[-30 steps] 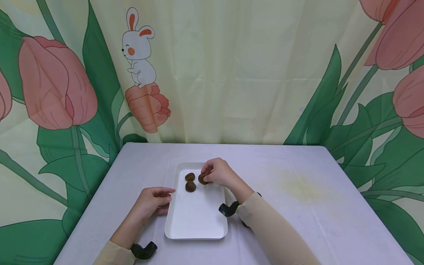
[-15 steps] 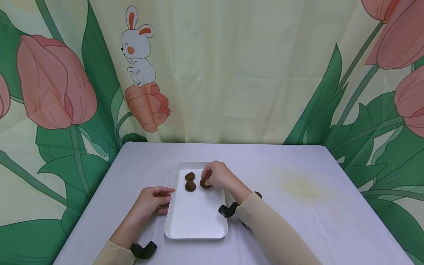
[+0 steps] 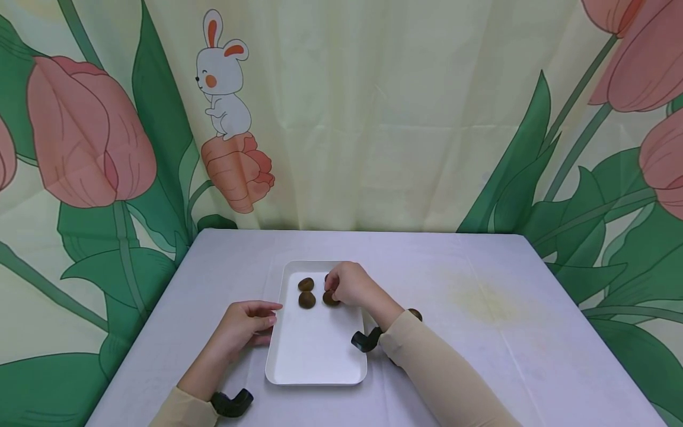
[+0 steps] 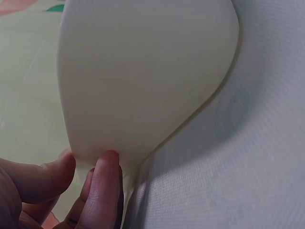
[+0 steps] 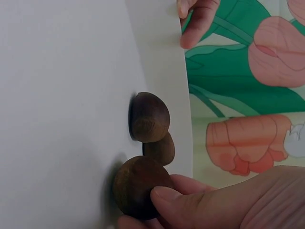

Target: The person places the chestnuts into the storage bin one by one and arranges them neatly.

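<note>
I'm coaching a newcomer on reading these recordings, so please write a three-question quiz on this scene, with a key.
1. True or false: the left hand touches the edge of the white tray.
2. Multiple choice: in the head view, where is the held chestnut, pinched by the right hand, relative to the two free chestnuts on the tray? A) to their left B) to their right C) below the tray's near edge
3. Fill in: the animal printed on the backdrop is a ____.

Key
1. True.
2. B.
3. White rabbit.
</note>
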A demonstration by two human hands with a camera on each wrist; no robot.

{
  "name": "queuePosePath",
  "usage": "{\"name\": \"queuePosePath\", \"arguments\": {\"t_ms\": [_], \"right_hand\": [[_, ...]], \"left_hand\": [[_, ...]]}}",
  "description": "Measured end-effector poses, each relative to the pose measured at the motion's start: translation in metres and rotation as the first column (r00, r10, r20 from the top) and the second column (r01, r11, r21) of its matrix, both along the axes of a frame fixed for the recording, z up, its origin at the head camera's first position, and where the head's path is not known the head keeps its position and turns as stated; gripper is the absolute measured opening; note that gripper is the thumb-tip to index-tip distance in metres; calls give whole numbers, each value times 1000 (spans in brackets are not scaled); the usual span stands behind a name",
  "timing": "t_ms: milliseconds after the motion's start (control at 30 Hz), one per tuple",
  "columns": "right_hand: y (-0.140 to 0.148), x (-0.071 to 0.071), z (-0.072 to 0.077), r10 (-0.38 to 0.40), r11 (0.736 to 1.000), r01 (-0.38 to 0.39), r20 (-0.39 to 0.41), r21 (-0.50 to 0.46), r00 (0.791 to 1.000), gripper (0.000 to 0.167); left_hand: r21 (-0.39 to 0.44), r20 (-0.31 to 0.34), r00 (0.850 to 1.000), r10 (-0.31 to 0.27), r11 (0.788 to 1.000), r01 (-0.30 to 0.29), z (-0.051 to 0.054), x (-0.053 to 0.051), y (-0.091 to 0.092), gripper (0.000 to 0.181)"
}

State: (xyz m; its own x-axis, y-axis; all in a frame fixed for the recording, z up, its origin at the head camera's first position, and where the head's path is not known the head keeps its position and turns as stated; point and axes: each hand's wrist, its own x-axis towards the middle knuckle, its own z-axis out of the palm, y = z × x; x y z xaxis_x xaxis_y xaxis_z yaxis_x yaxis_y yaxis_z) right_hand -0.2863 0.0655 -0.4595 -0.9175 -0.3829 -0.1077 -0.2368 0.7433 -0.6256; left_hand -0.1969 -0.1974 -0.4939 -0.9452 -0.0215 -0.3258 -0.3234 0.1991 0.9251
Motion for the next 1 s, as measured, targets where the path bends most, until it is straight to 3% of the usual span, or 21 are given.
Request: {"name": "queuePosePath", "arguments": {"t_ms": [400,1000], "right_hand": [[-1,-1,-3,-52,998,53,-32,34,998,19],[3,-1,6,-77,997,77,-44,11,996,21]], "left_hand": [[-19,2,1000,12,1000,-12,0,0,0,29],[-19,6,1000,0,1000,0,1,0,1,32]]}}
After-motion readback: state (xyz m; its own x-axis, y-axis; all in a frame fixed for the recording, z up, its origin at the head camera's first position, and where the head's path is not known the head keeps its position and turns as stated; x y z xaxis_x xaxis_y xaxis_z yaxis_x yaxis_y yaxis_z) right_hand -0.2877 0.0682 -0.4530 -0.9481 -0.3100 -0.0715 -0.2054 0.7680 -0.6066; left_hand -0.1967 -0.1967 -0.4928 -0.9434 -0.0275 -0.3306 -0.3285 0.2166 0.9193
